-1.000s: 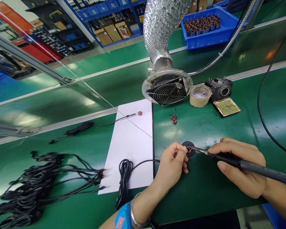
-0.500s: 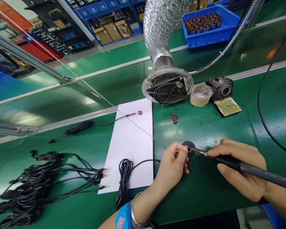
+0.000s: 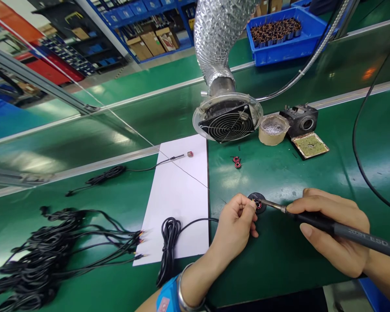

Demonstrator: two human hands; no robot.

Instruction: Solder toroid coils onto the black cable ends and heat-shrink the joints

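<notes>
My right hand (image 3: 338, 229) is wrapped round the dark grey handle of a soldering iron (image 3: 351, 232). The iron's tip points left, at a small red-and-black wound ring (image 3: 258, 203) on a round black disc (image 3: 262, 209). From the left, my left hand (image 3: 237, 221) pinches at the ring's edge. A black cable (image 3: 199, 219) runs from a tied coil into this hand, and a bit of yellow wire shows at the fingertips. The fingers hide the cable's end. Two more wound rings (image 3: 237, 163) lie farther back on the green bench.
A fume extractor (image 3: 229, 121) hangs over the bench. Beside it stand a tape-roll cup (image 3: 273, 133), an iron stand (image 3: 303, 121) and a yellowish sponge tray (image 3: 310, 145). At left, black cables (image 3: 48, 247) lie heaped near a white sheet (image 3: 178, 195).
My right hand and the soldering iron have shifted slightly right, and the tip has drawn back a little from my left fingertips. My left hand stays in place.
</notes>
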